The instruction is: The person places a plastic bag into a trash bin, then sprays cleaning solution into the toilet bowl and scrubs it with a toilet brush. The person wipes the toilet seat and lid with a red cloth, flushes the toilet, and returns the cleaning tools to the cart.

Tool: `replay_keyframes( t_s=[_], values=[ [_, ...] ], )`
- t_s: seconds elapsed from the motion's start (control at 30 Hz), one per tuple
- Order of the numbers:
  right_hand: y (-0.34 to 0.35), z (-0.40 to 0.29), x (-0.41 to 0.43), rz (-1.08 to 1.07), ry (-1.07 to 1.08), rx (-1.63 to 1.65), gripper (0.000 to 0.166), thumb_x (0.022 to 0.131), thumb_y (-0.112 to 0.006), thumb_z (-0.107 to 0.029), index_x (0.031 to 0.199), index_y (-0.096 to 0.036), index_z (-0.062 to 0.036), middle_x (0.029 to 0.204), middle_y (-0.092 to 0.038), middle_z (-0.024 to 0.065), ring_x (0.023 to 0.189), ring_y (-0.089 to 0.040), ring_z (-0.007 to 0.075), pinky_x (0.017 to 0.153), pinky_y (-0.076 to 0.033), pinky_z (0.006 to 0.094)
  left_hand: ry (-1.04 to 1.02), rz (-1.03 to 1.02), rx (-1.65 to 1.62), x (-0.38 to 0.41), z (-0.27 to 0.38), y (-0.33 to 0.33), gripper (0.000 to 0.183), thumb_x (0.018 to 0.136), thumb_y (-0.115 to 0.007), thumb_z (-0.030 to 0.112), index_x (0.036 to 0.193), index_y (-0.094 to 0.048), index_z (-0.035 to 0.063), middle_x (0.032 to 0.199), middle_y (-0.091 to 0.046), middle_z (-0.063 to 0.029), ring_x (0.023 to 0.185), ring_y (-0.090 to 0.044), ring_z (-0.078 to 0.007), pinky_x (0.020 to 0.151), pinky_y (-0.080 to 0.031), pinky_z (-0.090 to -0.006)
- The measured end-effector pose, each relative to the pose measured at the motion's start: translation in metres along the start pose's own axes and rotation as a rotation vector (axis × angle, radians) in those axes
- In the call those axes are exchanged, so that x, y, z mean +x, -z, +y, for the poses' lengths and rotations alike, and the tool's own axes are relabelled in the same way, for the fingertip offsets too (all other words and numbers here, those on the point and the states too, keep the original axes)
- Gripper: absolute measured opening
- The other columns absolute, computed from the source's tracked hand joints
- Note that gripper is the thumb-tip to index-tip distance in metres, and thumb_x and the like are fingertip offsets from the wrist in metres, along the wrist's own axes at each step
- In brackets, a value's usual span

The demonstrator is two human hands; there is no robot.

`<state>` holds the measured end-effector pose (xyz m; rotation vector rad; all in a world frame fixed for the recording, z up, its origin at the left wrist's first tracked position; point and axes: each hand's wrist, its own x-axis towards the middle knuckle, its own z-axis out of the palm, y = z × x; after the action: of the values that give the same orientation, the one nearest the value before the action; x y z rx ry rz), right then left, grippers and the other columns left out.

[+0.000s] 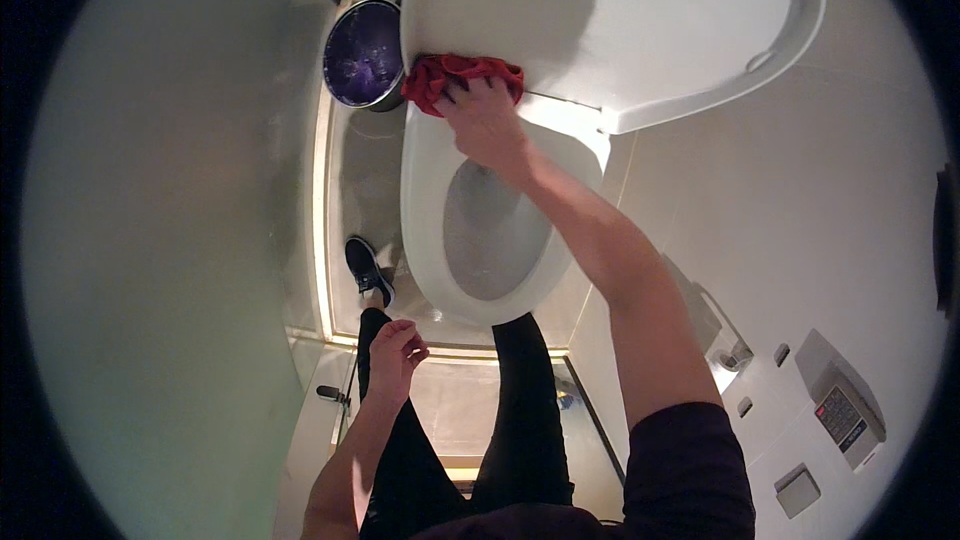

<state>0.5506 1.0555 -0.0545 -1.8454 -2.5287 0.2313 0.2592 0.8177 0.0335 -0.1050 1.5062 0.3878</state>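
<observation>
My right hand (487, 120) presses a bunched red cloth (463, 76) against the back of a white toilet, where the raised lid (697, 22) meets the seat. The toilet seat (426, 240) is down around the bowl, and my right forearm reaches across it. My left hand (395, 352) hangs near my left thigh, its fingers loosely curled, with no object visible in it. The fingertips of my right hand are partly sunk in the cloth's folds.
A bucket (364, 52) with a purple inside stands left of the toilet's back. A frosted glass panel (165, 240) fills the left. On the right wall are a toilet paper holder (727, 356) and a control panel (844, 420). My shoe (367, 270) is beside the toilet.
</observation>
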Motion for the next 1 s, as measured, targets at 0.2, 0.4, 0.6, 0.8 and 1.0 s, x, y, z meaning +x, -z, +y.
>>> replay_keyframes(
  t_s=[0.2,0.4,0.6,0.8,1.0],
  values=[
    [-0.014,0.081,-0.149,0.288,-0.575,-0.035,0.060,0.075,-0.062,0.001,0.134,-0.052,-0.0062,0.128,-0.062,0.0184,0.100,-0.060,0.0405,0.089,-0.049,0.0480,-0.049,-0.096,0.155,0.007,-0.004,-0.019,0.007,0.096,-0.060,0.010,0.102,-0.059,0.0075,0.083,-0.061,-0.0043,0.072,-0.062,-0.0163,0.069,-0.053,-0.0309],
    [0.003,0.088,-0.132,-0.164,-0.836,0.077,0.068,0.072,-0.064,-0.013,0.131,-0.035,0.0045,0.115,-0.058,0.0345,0.107,-0.058,0.0508,0.093,-0.050,0.0523,-0.949,-0.273,1.460,0.042,-0.012,-0.073,0.023,0.084,-0.066,0.010,0.106,-0.062,0.0057,0.095,-0.066,-0.0084,0.096,-0.062,-0.0254,0.086,-0.048,-0.0429],
    [0.016,0.124,-0.175,-0.035,-0.674,0.115,0.074,0.076,-0.062,-0.003,0.144,-0.036,0.0019,0.128,-0.059,0.0259,0.116,-0.054,0.0493,0.098,-0.048,0.0510,-0.976,-0.423,2.291,0.078,-0.030,-0.083,0.036,0.082,-0.063,0.017,0.115,-0.062,0.0027,0.123,-0.058,-0.0134,0.128,-0.045,-0.0282,0.103,-0.031,-0.0568],
    [0.210,0.114,-0.102,0.645,-0.139,0.072,0.066,0.070,-0.058,0.019,0.133,-0.059,-0.0030,0.127,-0.062,0.0146,0.101,-0.057,0.0336,0.089,-0.049,0.0412,-1.132,-0.342,2.402,0.075,-0.039,-0.057,0.049,0.084,-0.065,0.023,0.127,-0.058,0.0030,0.135,-0.052,-0.0178,0.138,-0.036,-0.0321,0.108,-0.027,-0.0647],
    [0.123,0.133,-0.059,0.575,0.182,-0.242,0.039,0.089,-0.062,-0.015,0.128,-0.065,-0.0200,0.133,-0.058,-0.0024,0.113,-0.051,0.0285,0.099,-0.042,0.0459,-0.977,-0.276,2.575,0.079,-0.051,-0.077,0.059,0.083,-0.068,0.023,0.137,-0.051,0.0049,0.141,-0.048,-0.0215,0.139,-0.036,-0.0379,0.111,-0.024,-0.0669]
  ],
)
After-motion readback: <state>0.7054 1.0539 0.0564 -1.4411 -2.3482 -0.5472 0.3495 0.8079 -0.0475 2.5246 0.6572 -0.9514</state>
